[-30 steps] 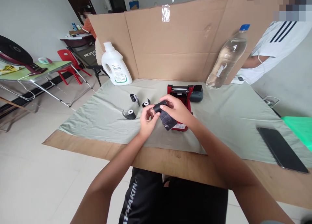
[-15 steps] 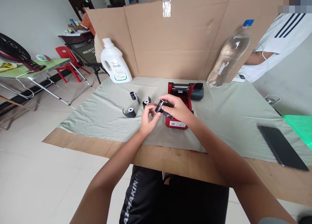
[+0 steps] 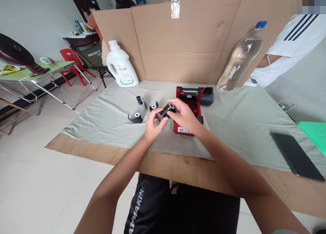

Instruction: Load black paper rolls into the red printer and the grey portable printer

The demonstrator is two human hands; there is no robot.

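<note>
We are seeing a person who is wearing black pants (image 3: 203, 210). White capital letters (image 3: 137, 204) are running lengthwise along the left leg, and we are reading MAKING among them, while the bottom edge of the view is cutting into the first characters. The right leg is showing plain black cloth. On the right arm, in the lower right corner, we are spotting a small curved strip of grey sleeve (image 3: 285, 231). We are finding the left hand (image 3: 154, 127) and the right hand (image 3: 183, 117) bare, and both slim forearms (image 3: 228, 162) are showing uncovered.
</note>
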